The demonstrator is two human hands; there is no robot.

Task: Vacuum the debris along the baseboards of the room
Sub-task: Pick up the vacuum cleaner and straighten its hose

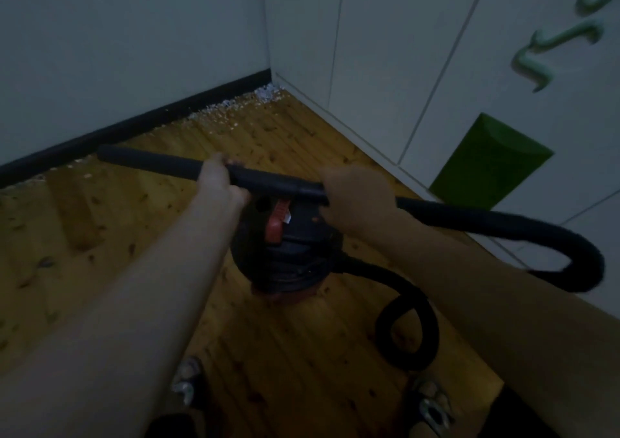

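Note:
A black vacuum wand (151, 162) lies level across the view, its open end pointing left. My left hand (219, 179) grips the wand near its middle. My right hand (355, 196) grips it further right, where the black hose (503, 226) begins and loops back down. Below the hands a black and red canister vacuum (288, 259) stands on the wooden floor (100, 236). Pale debris (235, 105) lies along the dark baseboard (134, 125), thickest in the corner.
White cabinet doors (385, 68) with green handles (563, 40) and a green panel (489, 162) line the right side. A grey wall (117, 35) rises behind the baseboard. My two shoes (188, 384) show at the bottom edge. The room is dim.

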